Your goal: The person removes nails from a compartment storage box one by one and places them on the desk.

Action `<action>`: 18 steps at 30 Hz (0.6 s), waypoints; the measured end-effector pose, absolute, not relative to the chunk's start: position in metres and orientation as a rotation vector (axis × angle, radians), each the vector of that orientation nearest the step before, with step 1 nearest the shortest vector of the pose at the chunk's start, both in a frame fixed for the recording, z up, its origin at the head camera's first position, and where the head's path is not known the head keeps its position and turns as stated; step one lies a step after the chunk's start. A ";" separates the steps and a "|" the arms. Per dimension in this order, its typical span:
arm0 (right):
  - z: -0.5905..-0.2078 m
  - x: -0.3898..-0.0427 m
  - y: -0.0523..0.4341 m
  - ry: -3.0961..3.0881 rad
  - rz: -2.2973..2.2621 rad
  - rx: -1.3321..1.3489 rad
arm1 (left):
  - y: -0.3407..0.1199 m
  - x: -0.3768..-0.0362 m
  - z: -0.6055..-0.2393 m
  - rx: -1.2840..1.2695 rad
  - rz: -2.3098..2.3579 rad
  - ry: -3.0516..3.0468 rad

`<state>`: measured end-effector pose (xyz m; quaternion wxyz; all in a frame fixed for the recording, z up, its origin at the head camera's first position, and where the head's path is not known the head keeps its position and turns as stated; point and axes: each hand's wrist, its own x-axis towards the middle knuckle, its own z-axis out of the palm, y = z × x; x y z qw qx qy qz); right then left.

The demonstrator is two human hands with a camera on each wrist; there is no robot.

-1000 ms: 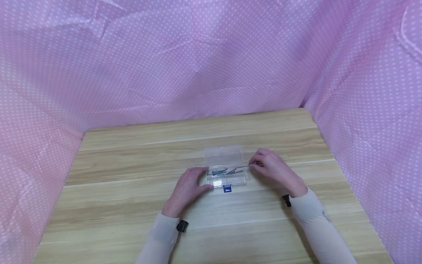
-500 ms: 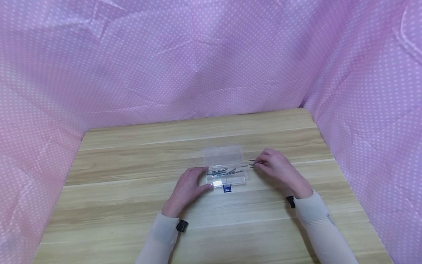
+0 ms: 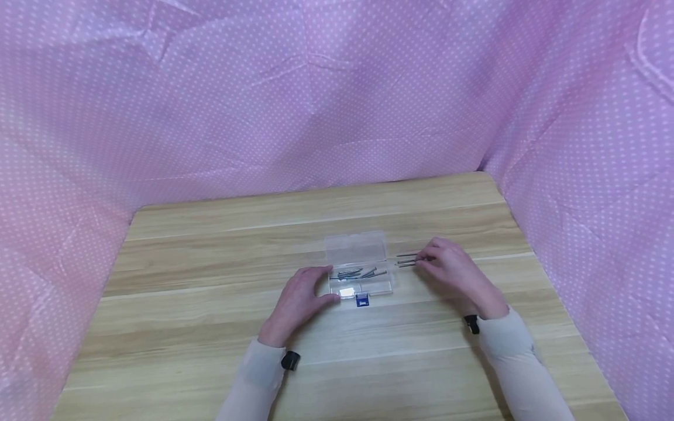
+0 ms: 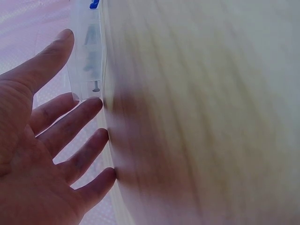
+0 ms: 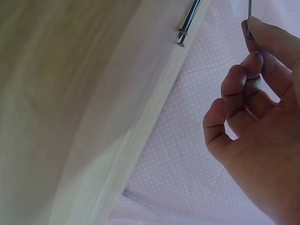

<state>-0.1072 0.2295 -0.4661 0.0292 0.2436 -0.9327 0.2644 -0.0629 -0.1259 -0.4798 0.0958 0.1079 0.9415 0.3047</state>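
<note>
A clear plastic box [image 3: 381, 292] stands with its lid [image 3: 356, 247] folded back and its blue latch [image 3: 362, 300] facing me. Several metal nails [image 3: 351, 273] lie in its rear part. My left hand [image 3: 298, 297] holds the box's left end, thumb at the front corner and a finger at the back corner. To the right of the box, my right hand [image 3: 451, 272] pinches a nail [image 5: 250, 10] by its head end between thumb and index finger. Under that hand more nails [image 5: 188, 23] lie on the table, their heads partly hidden in the head view.
The wood-grain table [image 3: 210, 327] reaches back to a pink dotted cloth [image 3: 295, 105], which also hangs at both sides. Black wrist straps [image 3: 291, 360] sit at the cuffs of both pale sleeves.
My right hand has moved away from the box to the right, and nails on the table have come into sight beside its fingers. The left hand stays on the box.
</note>
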 end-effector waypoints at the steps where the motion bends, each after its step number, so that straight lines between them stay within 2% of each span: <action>1: -0.466 -0.107 0.231 -2.880 0.820 0.747 | -0.126 -0.063 -0.480 0.320 0.903 2.790; 18: -0.472 -0.105 0.243 -2.948 0.793 0.704 | -0.125 -0.065 -0.480 0.293 0.903 2.780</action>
